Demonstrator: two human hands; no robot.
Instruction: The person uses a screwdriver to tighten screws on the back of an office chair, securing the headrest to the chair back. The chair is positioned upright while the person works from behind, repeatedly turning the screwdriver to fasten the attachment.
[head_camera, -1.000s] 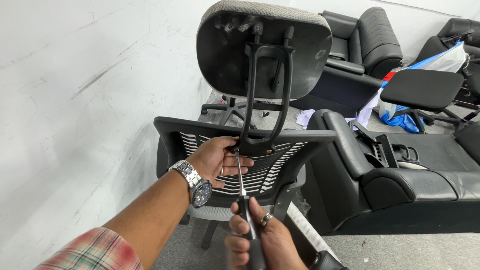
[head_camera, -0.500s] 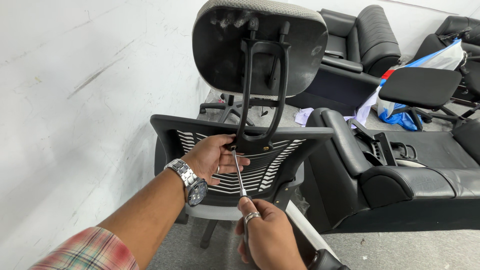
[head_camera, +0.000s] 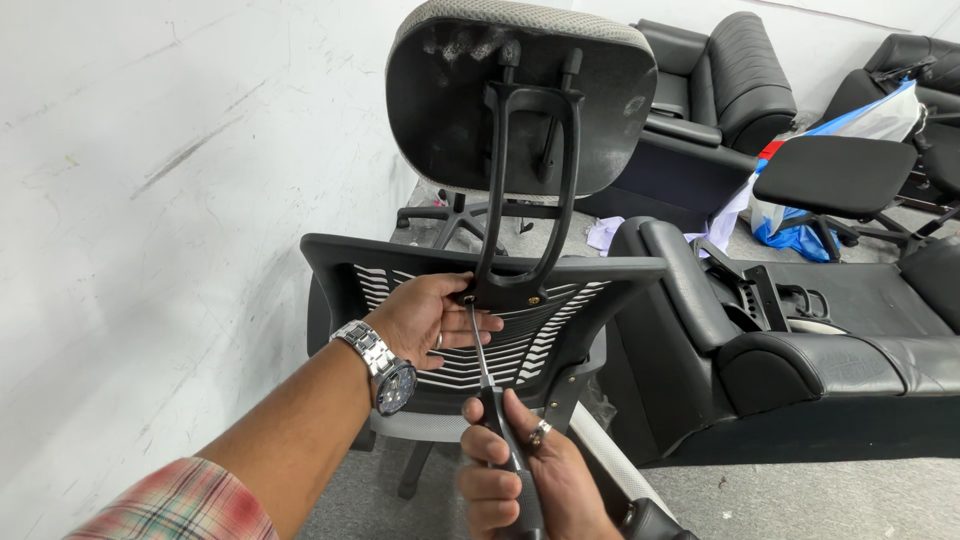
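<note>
Pinching the headrest bracket (head_camera: 505, 290) atop the mesh chair back (head_camera: 480, 330), the left hand (head_camera: 430, 318) steadies it while the right hand (head_camera: 520, 475) wraps its grip around the screwdriver (head_camera: 485, 375), whose angled tip could probably slip off the screw.

Even, bright, diffuse light fills the room, without hard shadows. The white painted wall (head_camera: 150, 200) is almost washed out. Soft sheen lies on the black leather armchair (head_camera: 800, 350). The focus is sharp overall, with slight wide-angle stretching toward the edges.
</note>
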